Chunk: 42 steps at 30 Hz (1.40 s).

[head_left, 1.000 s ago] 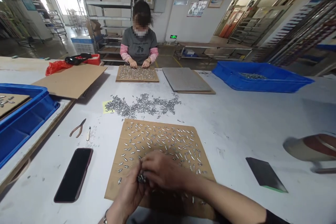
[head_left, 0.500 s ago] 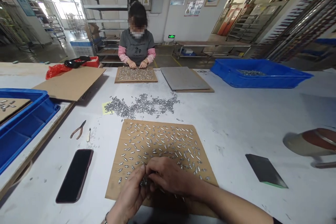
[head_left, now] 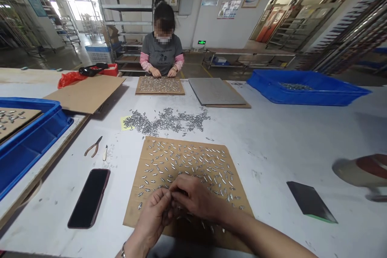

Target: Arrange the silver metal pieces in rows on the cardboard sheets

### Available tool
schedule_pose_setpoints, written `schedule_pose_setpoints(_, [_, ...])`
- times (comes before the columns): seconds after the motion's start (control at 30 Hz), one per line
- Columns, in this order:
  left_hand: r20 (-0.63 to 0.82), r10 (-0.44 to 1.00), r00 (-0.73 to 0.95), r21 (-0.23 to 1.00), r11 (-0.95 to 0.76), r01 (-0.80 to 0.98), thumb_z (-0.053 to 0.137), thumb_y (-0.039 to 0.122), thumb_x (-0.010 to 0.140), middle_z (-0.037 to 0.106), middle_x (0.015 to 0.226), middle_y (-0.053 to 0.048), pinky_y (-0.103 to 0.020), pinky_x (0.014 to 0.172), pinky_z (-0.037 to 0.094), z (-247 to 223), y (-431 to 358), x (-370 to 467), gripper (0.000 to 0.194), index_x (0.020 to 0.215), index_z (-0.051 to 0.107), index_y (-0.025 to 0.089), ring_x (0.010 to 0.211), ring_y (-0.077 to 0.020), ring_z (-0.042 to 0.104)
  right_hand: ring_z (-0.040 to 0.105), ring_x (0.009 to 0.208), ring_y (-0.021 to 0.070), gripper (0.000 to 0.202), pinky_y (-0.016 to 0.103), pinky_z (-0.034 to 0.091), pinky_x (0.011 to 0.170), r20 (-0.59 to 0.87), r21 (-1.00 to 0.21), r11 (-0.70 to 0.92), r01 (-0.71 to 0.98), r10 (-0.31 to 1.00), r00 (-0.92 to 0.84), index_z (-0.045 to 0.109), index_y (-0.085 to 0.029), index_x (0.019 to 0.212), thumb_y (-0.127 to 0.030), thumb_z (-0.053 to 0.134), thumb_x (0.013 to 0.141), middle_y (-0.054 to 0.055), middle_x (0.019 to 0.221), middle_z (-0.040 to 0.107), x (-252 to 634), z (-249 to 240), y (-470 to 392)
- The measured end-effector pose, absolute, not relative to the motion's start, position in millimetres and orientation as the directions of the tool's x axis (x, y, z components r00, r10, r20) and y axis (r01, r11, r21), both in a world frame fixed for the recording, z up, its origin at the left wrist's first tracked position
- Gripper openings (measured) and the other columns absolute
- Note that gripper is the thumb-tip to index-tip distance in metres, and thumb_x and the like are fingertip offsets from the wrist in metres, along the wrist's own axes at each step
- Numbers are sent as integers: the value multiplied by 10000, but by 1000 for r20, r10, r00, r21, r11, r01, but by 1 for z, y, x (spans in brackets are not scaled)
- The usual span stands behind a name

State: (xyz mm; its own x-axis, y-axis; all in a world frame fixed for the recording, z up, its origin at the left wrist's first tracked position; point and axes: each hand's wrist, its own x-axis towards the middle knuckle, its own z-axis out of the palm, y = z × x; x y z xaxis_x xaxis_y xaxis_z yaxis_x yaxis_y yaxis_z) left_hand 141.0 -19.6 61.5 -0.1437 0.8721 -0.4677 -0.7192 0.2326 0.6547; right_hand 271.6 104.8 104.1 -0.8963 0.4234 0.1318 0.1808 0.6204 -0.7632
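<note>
A brown cardboard sheet (head_left: 136, 193) lies on the white table, covered with spaced rows of small silvery pointed pieces (head_left: 193, 157). Over its lower middle, my left hand (head_left: 155, 211) is closed, thumb and fingers pinched together; what it holds is hidden. My right hand (head_left: 192, 195) meets it at the fingertips, also closed, its fingers curled down on something too small to make out. Beyond the sheet's far edge spreads a loose heap of the same pieces (head_left: 166, 122), partly over a yellow note (head_left: 124, 124).
To the left are a phone (head_left: 89, 198), pliers (head_left: 93, 147), a small white-handled tool (head_left: 105, 153) and a blue tray (head_left: 33, 145). At right lie a dark block (head_left: 311, 201) and a cup (head_left: 359, 171). Across the table, a person (head_left: 162, 50) works at another board (head_left: 160, 85).
The whole view has shifted slightly. My hands stay together, but the left fingers have closed further and the cluster of pieces seen between the hands is no longer visible.
</note>
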Motion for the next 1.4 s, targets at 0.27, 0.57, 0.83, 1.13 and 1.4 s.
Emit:
schedule_pose_setpoints(0.27, [-459,854,-246,668,149,-729,916,449,654,513,596,68,-177,460,225,55,-16,137,441,886,696,146,479,-22,365,611,777,160,73,251,399,698,-62,-705,625,337,419,-906,722,-189,859,-161,658,841,14,828,708,254,113,123])
schedule_pose_setpoints(0.57, [-361,813,-457,771,-15,-636,925,392,653,538,582,84,-183,456,239,46,-16,134,420,873,633,185,457,-28,387,601,650,125,92,216,401,597,-113,-887,355,294,451,-885,750,-192,848,-197,660,830,-29,696,693,239,110,115])
schedule_pose_setpoints(0.83, [-516,791,-329,637,98,-765,932,351,611,701,854,-30,-193,541,400,57,-15,132,433,901,672,165,647,-88,594,679,810,179,183,278,493,737,-57,-683,488,543,705,-706,748,-181,961,-163,570,921,56,897,760,207,93,208])
schedule_pose_setpoints(1.13, [-549,798,-249,566,136,-813,971,247,556,745,924,-68,-197,604,483,47,-18,128,420,874,712,157,758,-136,692,668,927,185,114,233,425,747,-171,-445,590,673,682,-711,732,-190,860,-126,641,884,59,981,761,158,60,258])
schedule_pose_setpoints(1.4, [-587,783,-207,528,175,-831,976,251,581,771,910,-92,-219,781,543,50,-18,126,363,818,722,145,903,-167,723,646,974,186,106,237,427,776,-150,-445,612,653,668,-729,737,-181,936,-126,662,885,76,1056,738,160,69,267])
